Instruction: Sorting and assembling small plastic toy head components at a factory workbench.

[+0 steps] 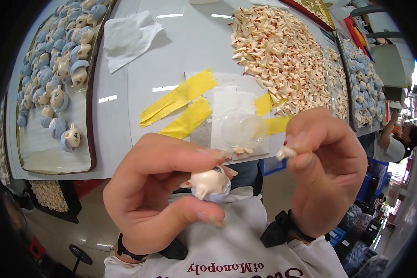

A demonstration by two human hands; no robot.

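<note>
From my end of the feed, I have both hands above the near edge of the white table [116, 141]. My left hand [146, 187] is clamped on a small doll head [209, 182], thumb below and fingers above; it lies tilted, pale blue hair toward its underside, with one painted eye visible close to the fingers and a red spot on the pointed ear toward my palm. My right hand [331, 157] pinches a small cream pointed piece [287, 152] between thumb and index fingertips, well apart from the head, with a bit of red showing beside it.

Just beyond my hands I see a clear round dish [241, 129] and strips of yellow tape [178, 99] on the table. A broad heap of cream pointed pieces [282, 55] spreads beyond my right hand. To the left, blue-haired doll heads [58, 97] lie in a dark-rimmed tray [55, 155], with a crumpled white cloth [130, 38] just beside it. More such heads fill a tray at far right, near another person [390, 146].
</note>
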